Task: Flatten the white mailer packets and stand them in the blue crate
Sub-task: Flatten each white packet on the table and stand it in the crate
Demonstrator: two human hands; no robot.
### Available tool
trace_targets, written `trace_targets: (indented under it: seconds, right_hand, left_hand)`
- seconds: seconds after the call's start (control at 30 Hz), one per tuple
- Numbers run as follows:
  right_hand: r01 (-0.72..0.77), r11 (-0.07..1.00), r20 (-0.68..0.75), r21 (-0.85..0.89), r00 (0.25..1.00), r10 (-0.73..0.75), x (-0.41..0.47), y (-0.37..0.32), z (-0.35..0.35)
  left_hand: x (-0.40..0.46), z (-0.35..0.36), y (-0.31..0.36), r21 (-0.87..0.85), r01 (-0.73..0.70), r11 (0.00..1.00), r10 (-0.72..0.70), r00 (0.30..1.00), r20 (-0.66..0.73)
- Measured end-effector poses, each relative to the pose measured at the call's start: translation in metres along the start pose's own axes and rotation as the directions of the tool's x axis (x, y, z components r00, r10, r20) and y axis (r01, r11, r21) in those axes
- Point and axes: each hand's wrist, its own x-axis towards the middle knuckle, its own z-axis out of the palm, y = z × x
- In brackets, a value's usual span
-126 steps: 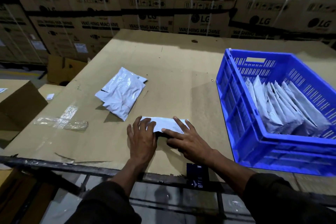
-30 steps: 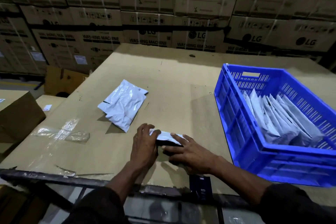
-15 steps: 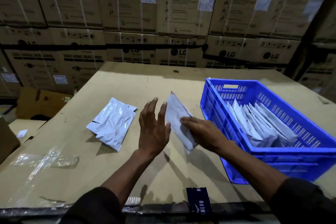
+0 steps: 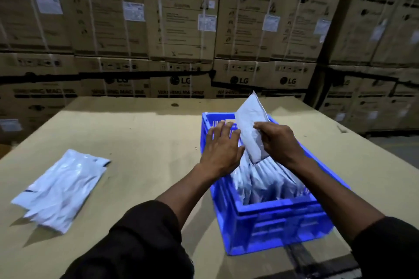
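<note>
My right hand (image 4: 280, 144) grips a white mailer packet (image 4: 251, 127) and holds it tilted above the far half of the blue crate (image 4: 272, 222). My left hand (image 4: 221, 146) hovers over the crate's left side with its fingers spread and straight, its edge close to the held packet. Several white packets (image 4: 265, 179) stand leaning in a row inside the crate, partly hidden by my hands. A small pile of white mailer packets (image 4: 60, 188) lies flat on the cardboard tabletop at the left.
The cardboard tabletop (image 4: 145, 142) stretches between the pile and the crate. A wall of stacked washing machine cartons (image 4: 181, 29) rises right behind the table. The table's right edge drops off near the floor (image 4: 396, 142).
Both hands lifted the packet off the tabletop and carried it right, over the crate. The camera view swung up and to the right with them.
</note>
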Motion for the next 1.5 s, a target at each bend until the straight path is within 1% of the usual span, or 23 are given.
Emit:
trace_targets:
  seconds: [0.07,0.13,0.2,0.27,0.33,0.4,0.57,0.77,0.87,0.93,1.0,1.07,1.13,1.2,1.37,1.43,1.5]
  right_hand:
    - [-0.055,0.997,0.055,-0.05,0.997,0.058,-0.011,0.041,-0.004]
    - [-0.083,0.992,0.123,-0.091,0.988,0.094,-0.025,0.073,-0.003]
    - [-0.062,0.993,0.183,-0.105,0.98,0.081,-0.039,0.093,0.001]
    - [-0.055,0.991,0.256,-0.12,0.963,0.084,-0.049,0.109,0.004]
    - [-0.07,0.988,0.299,-0.139,0.948,0.109,-0.052,0.121,0.007]
    - [-0.073,0.987,0.319,-0.14,0.941,0.115,-0.052,0.129,0.008]
    - [-0.058,0.984,0.392,-0.171,0.912,0.122,-0.053,0.137,0.014]
    - [-0.068,0.98,0.418,-0.188,0.897,0.143,-0.055,0.141,0.017]
    - [-0.071,0.976,0.426,-0.205,0.891,0.154,-0.056,0.142,0.017]
    - [-0.066,0.974,0.426,-0.216,0.891,0.155,-0.054,0.142,0.015]
    - [-0.047,0.978,0.423,-0.205,0.897,0.132,-0.054,0.139,0.015]
    - [-0.022,0.984,0.442,-0.179,0.891,0.101,-0.053,0.132,0.017]
    - [0.007,0.983,0.471,-0.185,0.878,0.083,-0.05,0.123,0.02]
    - [0.034,0.979,0.503,-0.2,0.861,0.073,-0.046,0.115,0.025]
    - [0.082,0.973,0.581,-0.215,0.811,0.06,-0.044,0.105,0.036]
    - [0.074,0.976,0.578,-0.204,0.814,0.059,-0.044,0.103,0.04]
    - [0.069,0.979,0.564,-0.192,0.824,0.052,-0.042,0.102,0.042]
  left_hand:
    - [0.024,0.018,0.023,0.046,-0.014,0.999,0.008,0.991,0.135]
    - [0.042,0.04,0.041,0.073,-0.028,0.997,0.008,0.967,0.254]
    - [0.053,0.06,0.053,0.119,-0.039,0.992,-0.006,0.934,0.358]
    - [0.061,0.082,0.064,0.131,-0.031,0.991,-0.033,0.885,0.464]
    - [0.064,0.101,0.071,0.117,-0.01,0.993,-0.055,0.84,0.54]
    - [0.066,0.116,0.074,0.099,-0.021,0.995,-0.04,0.814,0.58]
    - [0.068,0.14,0.074,0.089,-0.138,0.986,0.053,0.782,0.621]
    - [0.076,0.141,0.073,0.126,-0.163,0.979,0.061,0.813,0.579]
    - [0.076,0.147,0.072,0.145,-0.215,0.966,0.109,0.843,0.526]
    - [0.077,0.151,0.073,0.131,-0.233,0.964,0.135,0.847,0.514]
    - [0.078,0.151,0.075,0.127,-0.214,0.969,0.11,0.828,0.549]
    - [0.079,0.149,0.077,0.171,-0.209,0.963,0.07,0.805,0.589]
    - [0.079,0.145,0.079,0.225,-0.222,0.949,0.03,0.771,0.637]
    - [0.08,0.142,0.08,0.244,-0.217,0.945,-0.002,0.744,0.668]
    - [0.077,0.145,0.075,0.226,-0.171,0.959,-0.033,0.726,0.687]
    - [0.076,0.146,0.072,0.213,-0.162,0.964,-0.039,0.704,0.709]
    - [0.078,0.147,0.07,0.214,-0.154,0.965,-0.047,0.697,0.715]
